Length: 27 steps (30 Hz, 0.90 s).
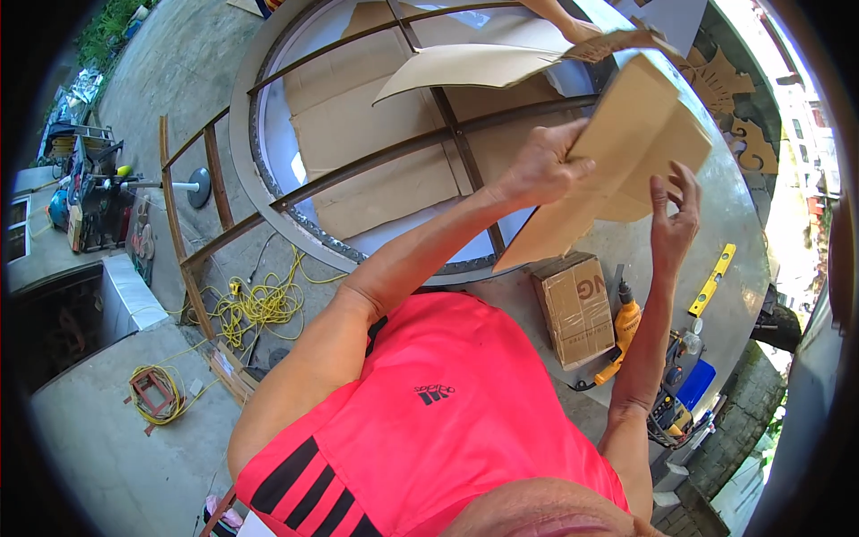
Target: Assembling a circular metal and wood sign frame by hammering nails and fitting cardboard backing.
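Observation:
My left hand is closed on the near edge of a folded piece of brown cardboard, its thumb on the near face. The cardboard is held up in the air, with one flap bent outward to the right. My right hand is just beside that flap, fingers apart and slightly curled, with nothing visible in it. Past my cardboard, another person's hand is at a second cardboard sheet, bent and torn along its right end.
Beneath lies a round opening with a grey rim, crossed by rusty metal bars over flat cardboard. At right are a carton, an orange drill, a yellow level and a tool tray. A yellow cord lies at left.

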Each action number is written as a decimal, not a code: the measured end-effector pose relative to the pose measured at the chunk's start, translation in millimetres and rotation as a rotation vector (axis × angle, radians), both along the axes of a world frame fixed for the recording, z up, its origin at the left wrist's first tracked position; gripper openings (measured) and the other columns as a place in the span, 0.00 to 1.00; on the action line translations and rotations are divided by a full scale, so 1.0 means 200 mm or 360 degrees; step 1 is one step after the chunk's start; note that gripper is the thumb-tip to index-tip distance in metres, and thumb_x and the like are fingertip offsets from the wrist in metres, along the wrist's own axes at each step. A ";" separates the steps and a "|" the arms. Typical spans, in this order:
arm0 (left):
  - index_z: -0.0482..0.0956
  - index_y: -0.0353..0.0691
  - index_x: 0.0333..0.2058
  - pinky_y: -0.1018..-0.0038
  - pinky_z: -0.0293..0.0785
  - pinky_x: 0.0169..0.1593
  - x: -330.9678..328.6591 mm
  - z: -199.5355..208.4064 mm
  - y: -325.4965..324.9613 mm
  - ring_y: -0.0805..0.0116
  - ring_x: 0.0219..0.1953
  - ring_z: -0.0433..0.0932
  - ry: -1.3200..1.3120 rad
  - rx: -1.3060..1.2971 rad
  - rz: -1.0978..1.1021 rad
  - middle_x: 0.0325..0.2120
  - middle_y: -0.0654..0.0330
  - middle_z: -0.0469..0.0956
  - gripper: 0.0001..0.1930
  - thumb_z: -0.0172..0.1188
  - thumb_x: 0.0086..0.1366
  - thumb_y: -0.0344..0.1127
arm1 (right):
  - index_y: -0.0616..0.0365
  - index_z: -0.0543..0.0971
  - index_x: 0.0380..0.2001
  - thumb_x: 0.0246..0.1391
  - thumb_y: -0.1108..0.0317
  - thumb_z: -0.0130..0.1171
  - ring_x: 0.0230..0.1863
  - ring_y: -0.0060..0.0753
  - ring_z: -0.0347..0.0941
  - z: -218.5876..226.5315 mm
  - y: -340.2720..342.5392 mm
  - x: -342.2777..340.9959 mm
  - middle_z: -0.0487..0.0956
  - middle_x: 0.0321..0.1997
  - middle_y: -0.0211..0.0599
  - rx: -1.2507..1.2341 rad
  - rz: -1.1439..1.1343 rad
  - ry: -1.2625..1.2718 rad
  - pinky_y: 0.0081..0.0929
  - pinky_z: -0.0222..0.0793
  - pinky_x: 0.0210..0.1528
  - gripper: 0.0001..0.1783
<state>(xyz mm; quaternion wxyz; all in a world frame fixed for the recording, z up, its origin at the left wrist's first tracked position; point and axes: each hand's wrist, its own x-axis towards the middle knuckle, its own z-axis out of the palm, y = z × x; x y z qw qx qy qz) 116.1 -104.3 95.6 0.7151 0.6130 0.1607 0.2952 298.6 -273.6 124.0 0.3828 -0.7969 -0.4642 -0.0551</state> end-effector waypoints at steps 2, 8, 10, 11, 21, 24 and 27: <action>0.73 0.34 0.57 0.77 0.72 0.52 0.00 0.01 -0.05 0.80 0.46 0.75 -0.0120 0.0156 -0.0347 0.45 0.62 0.82 0.22 0.60 0.64 0.21 | 0.59 0.70 0.62 0.57 0.53 0.67 0.58 0.37 0.71 -0.19 -0.10 0.20 0.72 0.61 0.41 -0.0071 -0.0282 0.0011 0.36 0.71 0.55 0.35; 0.73 0.34 0.56 0.75 0.73 0.50 -0.01 0.02 -0.07 0.77 0.44 0.77 -0.0243 -0.0007 -0.0553 0.42 0.58 0.82 0.22 0.62 0.63 0.24 | 0.64 0.58 0.69 0.55 0.43 0.66 0.66 0.44 0.65 -0.59 -0.50 0.49 0.63 0.69 0.47 0.0235 -0.0470 0.1294 0.42 0.68 0.62 0.50; 0.71 0.34 0.60 0.77 0.73 0.54 -0.01 0.00 -0.07 0.77 0.47 0.76 -0.0244 -0.0136 -0.0598 0.47 0.61 0.80 0.24 0.61 0.64 0.23 | 0.66 0.56 0.69 0.56 0.38 0.62 0.69 0.47 0.62 -0.68 -0.57 0.50 0.62 0.70 0.51 0.0121 -0.0535 0.1511 0.46 0.67 0.62 0.52; 0.71 0.34 0.59 0.76 0.74 0.53 0.00 -0.02 -0.08 0.76 0.48 0.77 -0.0313 -0.0381 -0.0566 0.48 0.60 0.80 0.24 0.62 0.64 0.23 | 0.66 0.54 0.70 0.54 0.34 0.61 0.70 0.49 0.60 -0.73 -0.60 0.49 0.62 0.70 0.53 0.0089 -0.0560 0.1542 0.49 0.65 0.63 0.56; 0.72 0.35 0.57 0.70 0.79 0.54 -0.05 -0.17 -0.03 0.70 0.50 0.79 -0.0550 -0.1183 -0.0373 0.49 0.58 0.79 0.26 0.67 0.60 0.24 | 0.62 0.54 0.71 0.49 0.29 0.62 0.69 0.52 0.61 -1.15 -0.79 0.63 0.63 0.70 0.53 0.0120 -0.0536 0.2046 0.58 0.60 0.62 0.60; 0.69 0.36 0.60 0.69 0.80 0.53 -0.06 -0.20 -0.05 0.70 0.49 0.80 -0.0577 -0.1333 -0.0280 0.50 0.58 0.79 0.28 0.65 0.61 0.23 | 0.63 0.59 0.68 0.51 0.32 0.62 0.66 0.50 0.65 -1.20 -0.83 0.64 0.67 0.66 0.52 -0.0034 -0.0574 0.2208 0.54 0.64 0.60 0.55; 0.68 0.36 0.61 0.69 0.79 0.54 -0.06 -0.22 -0.08 0.69 0.50 0.80 -0.0544 -0.1455 -0.0279 0.51 0.58 0.78 0.28 0.65 0.62 0.24 | 0.63 0.65 0.64 0.55 0.37 0.62 0.61 0.45 0.70 -1.20 -0.87 0.60 0.74 0.60 0.48 -0.0089 -0.0568 0.2421 0.46 0.69 0.57 0.46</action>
